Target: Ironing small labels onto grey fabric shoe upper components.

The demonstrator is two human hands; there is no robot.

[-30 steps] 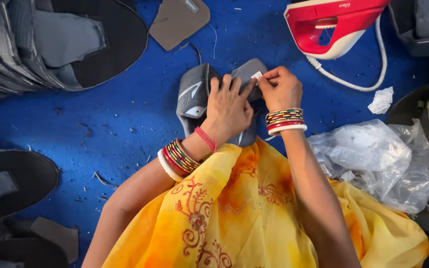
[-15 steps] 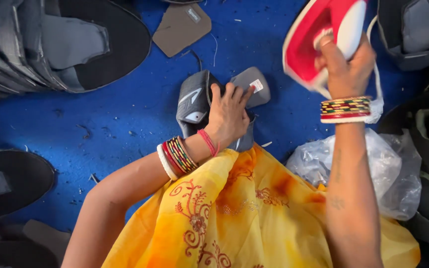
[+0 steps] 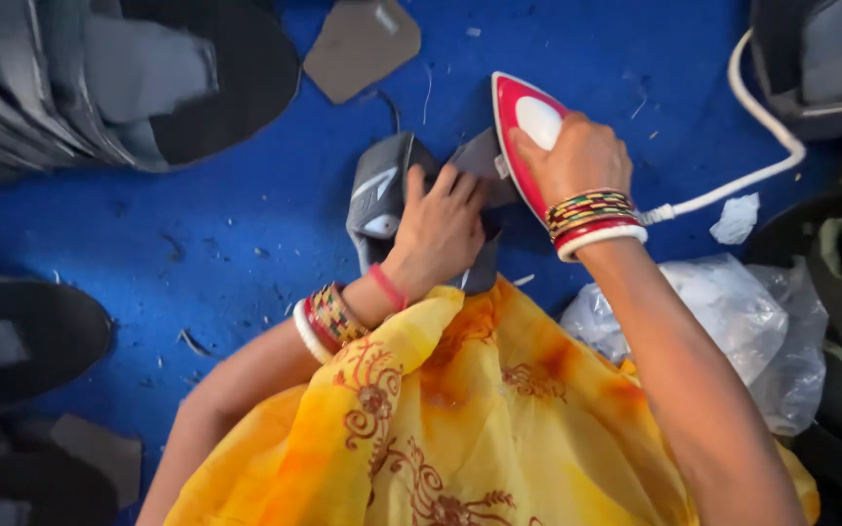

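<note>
Ironing pass on the grey shoe-upper piece looks underway, not finished. The piece lies flat on the blue work surface, roughly centre frame, just ahead of the yellow cloth over the person's lap.

Progress, as a judgement: the piece is positioned and pinned, and the iron is on its right part. The left part, with the light trim, is uncovered. Can't tell from this view whether any of it is pressed yet.

Grips:
- Left hand: palm down, fingers spread and flat on the middle of the piece. Pressing, not pinching; nothing enclosed.
- Right hand: fingers wrapped fully round the handle of the red and white iron, tight hold. The iron's nose points away from the person, its edge overlapping the piece beside the left fingertips. White cord trails off right.

Around: stacked dark grey and black pieces upper left, a loose brown cut piece top centre, crumpled clear plastic bag at right.
</note>
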